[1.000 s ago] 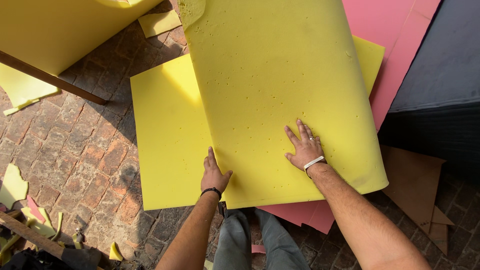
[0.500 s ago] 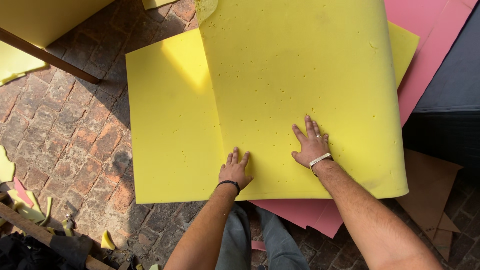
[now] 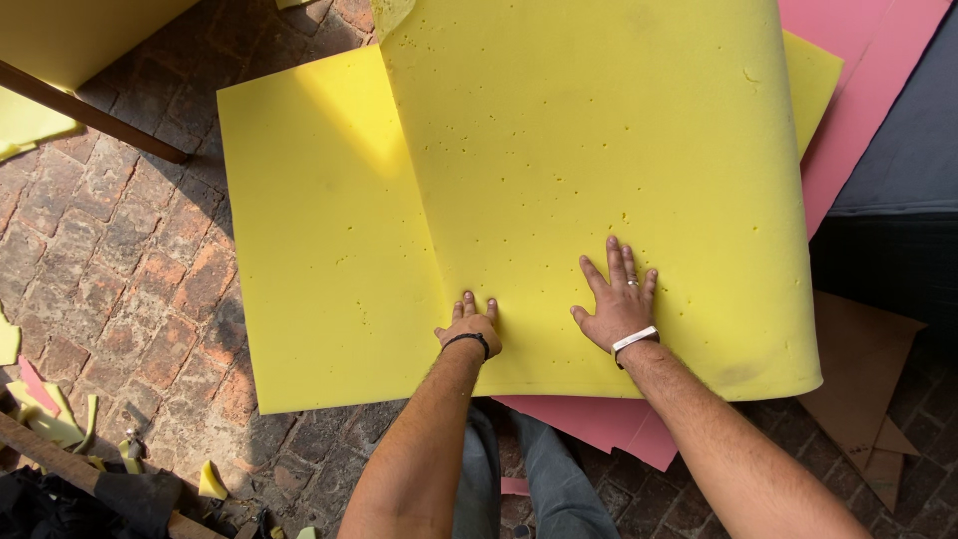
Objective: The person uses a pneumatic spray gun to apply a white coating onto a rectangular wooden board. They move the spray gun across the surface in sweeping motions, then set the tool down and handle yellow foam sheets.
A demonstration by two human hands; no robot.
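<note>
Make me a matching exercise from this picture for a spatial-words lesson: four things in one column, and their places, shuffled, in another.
Things:
1. left hand
2. right hand
3. pink sheet
4. brown cardboard

Places:
A. under the yellow foam, edge poking out near the legs
B. flat, fingers spread, on the upper yellow foam sheet
C. on the ground at the right
D. fingers curled at the upper sheet's left edge

Pairs: 1-D, 2-B, 3-A, 4-C
</note>
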